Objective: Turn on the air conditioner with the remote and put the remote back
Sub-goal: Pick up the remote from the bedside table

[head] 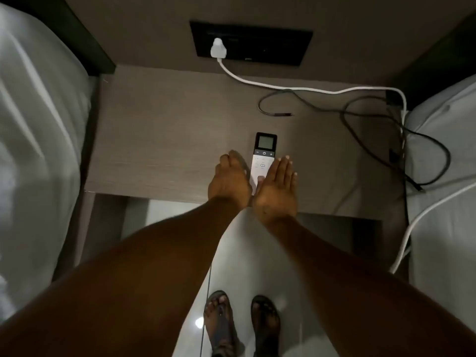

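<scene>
The air conditioner remote (264, 155) lies flat on the brown bedside table (159, 140), its grey screen end pointing away from me and its white button end near the table's front edge. My left hand (230, 180) hovers just left of the remote with its fingers curled together. My right hand (277, 186) is just right of it, palm up with fingers straight. The heels of both hands hide the remote's near end. Neither hand grips it. No air conditioner is in view.
A black socket panel (270, 45) on the wall holds a white plug (218, 48) whose white cable (283, 86) runs right. Dark cables (373, 114) loop over the table's right side. Beds with white sheets flank both sides. My sandalled feet stand on the glossy floor below.
</scene>
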### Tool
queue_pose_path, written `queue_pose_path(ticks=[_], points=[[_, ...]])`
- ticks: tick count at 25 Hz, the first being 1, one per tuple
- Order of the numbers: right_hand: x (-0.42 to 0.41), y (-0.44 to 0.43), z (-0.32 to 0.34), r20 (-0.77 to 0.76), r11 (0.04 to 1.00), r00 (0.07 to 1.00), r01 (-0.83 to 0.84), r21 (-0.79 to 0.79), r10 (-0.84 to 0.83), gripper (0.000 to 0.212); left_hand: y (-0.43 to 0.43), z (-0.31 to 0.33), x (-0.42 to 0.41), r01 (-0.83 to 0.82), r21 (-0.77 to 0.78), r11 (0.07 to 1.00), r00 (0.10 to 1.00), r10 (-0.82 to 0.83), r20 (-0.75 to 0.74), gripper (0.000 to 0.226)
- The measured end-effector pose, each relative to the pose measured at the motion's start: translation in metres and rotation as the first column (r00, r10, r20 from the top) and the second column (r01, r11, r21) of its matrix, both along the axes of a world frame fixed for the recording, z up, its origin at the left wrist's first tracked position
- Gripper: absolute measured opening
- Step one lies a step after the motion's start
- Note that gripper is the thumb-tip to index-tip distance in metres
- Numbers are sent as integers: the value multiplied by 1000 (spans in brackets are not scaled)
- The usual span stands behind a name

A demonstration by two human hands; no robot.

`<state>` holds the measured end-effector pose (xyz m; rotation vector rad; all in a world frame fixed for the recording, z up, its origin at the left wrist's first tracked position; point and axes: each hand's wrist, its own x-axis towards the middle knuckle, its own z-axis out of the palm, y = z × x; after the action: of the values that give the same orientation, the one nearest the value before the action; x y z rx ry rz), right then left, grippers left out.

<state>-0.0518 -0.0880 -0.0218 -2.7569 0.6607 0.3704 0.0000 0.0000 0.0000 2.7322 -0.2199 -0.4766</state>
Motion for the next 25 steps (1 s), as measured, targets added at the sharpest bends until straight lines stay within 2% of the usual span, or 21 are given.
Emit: queue_pose_path(ticks=[2,5,7,9,14,18,20,23,25], points=[[12,-3,-1,10,987,994,108,121,-110,70,-13,-3,10,-130,-167,977,989,114,-99,42],[31,-6,-3,76,941,965,225,254,-251,59,-24,-11,20,-357,-257,898,922,295,-250,19],[36,-6,-4,129,902,925,307,305,-358,40,-23,-13,23,-480,-290,828,861,382,-335,19],[42,-9,-2,99,820,860,434,372,-500,37,-22,-10,22,-570,-314,759,806,444,-390,19],[41,-11,-2,-61,752,839,515,411,-541,54,-22,-7,2,-665,-336,667,712,432,-553,16],[26,-14,15,-170,629,773,605,489,-612,55,-16,11,-11,-627,-360,691,742,388,-547,20],[30,-18,47,-193,582,755,619,528,-627,53,-15,39,-4,-654,-370,660,721,394,-571,17],[59,-34,137,-179,503,740,593,628,-648,48,-19,119,26,-708,-453,541,678,343,-650,10],[87,-42,214,-123,512,756,544,665,-643,47,-23,191,54,-669,-538,512,726,297,-620,10]])
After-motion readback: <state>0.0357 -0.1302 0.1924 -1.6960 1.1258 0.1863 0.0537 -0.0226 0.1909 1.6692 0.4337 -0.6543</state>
